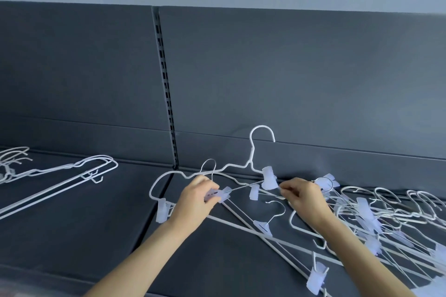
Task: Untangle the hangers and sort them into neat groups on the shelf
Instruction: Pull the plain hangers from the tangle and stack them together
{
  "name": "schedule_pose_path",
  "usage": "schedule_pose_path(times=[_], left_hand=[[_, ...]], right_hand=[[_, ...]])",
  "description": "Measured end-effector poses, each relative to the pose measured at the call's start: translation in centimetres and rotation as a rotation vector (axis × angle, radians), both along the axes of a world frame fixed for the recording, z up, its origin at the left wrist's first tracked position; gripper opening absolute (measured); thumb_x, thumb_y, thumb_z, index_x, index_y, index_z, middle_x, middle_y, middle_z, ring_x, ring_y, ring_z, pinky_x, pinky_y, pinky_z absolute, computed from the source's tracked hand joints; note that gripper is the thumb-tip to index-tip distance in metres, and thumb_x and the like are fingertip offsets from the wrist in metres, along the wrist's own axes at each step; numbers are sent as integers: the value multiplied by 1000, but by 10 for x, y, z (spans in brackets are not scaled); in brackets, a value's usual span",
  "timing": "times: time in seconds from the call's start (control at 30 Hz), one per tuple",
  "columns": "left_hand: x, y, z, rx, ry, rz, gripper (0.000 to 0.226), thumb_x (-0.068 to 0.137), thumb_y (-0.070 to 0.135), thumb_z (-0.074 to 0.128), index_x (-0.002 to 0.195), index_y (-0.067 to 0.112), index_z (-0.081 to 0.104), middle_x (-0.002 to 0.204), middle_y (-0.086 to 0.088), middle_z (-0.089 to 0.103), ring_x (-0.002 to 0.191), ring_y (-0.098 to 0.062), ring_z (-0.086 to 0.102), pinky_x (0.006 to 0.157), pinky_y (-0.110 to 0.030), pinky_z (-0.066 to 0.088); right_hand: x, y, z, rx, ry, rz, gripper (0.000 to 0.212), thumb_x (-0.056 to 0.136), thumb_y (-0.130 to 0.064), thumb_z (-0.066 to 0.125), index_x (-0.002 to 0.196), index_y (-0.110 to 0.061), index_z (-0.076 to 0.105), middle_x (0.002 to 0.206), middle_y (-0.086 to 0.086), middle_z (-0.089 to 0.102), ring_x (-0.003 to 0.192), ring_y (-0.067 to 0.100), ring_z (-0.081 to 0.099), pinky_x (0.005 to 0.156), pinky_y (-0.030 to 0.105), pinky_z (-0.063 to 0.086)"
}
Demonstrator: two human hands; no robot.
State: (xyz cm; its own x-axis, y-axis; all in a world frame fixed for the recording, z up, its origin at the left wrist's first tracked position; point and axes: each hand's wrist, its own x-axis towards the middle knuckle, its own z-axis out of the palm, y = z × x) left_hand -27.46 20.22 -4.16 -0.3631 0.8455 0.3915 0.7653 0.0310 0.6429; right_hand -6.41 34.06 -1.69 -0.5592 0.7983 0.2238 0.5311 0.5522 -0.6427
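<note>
The dark shelf (72,236) carries all the work, backed by a grey panel (289,75). The tangled pile (376,219) of wire and clip hangers covers its right end, hooks and bars crossed over one another. It appears to be the unsorted stock. A sorted group (96,158) of white hangers lies nested and aligned at the far left, well apart from the pile, evidently placed there to keep finished work clear of the tangle. Between them, a large white hanger (252,152) stands tilted up with its hook highest, apparently propped by what is caught in it. A thin metal bar (243,187) crosses in front of it and spans the gap between both hands. The left hand (198,198) has its fingers curled round a pale clip (220,196) at the bar's left end. The right hand (301,193) pinches the bar's right end, just beside a second clip (269,177). Judged, the two-ended hold keeps the bar level for drawing it free. Which hanger the second clip belongs to cannot be determined.
</note>
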Motion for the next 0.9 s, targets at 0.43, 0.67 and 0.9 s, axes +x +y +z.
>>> schedule_pose_path(times=[0.43, 0.67, 0.9], left_hand=[[6, -1, -1, -254, 186, -262, 10, 88, 16, 57, 96, 12, 62, 99, 12, 51, 87, -14, 61, 80, -34, 51], [19, 31, 8, -152, 184, -172, 12, 87, 6, 52, 93, 5, 63, 92, 9, 47, 81, -13, 54, 75, -29, 48], [17, 39, -8, -453, -14, -67, 52, 85, 24, 60, 134, 16, 45, 129, -2, 52, 121, -19, 47, 100, -32, 39]], right_hand=[[14, 11, 20, 58, 84, -42, 11, 83, 0, 59, 84, -2, 70, 75, 12, 60, 69, 26, 55, 60, 12, 36], [14, -7, 20, 44, 93, 113, 11, 83, 1, 61, 84, -3, 71, 69, -8, 56, 69, -4, 54, 62, 6, 38], [11, -8, 8, 10, 82, 56, 12, 86, -3, 57, 83, -1, 68, 77, 15, 63, 73, 26, 56, 64, 17, 39]])
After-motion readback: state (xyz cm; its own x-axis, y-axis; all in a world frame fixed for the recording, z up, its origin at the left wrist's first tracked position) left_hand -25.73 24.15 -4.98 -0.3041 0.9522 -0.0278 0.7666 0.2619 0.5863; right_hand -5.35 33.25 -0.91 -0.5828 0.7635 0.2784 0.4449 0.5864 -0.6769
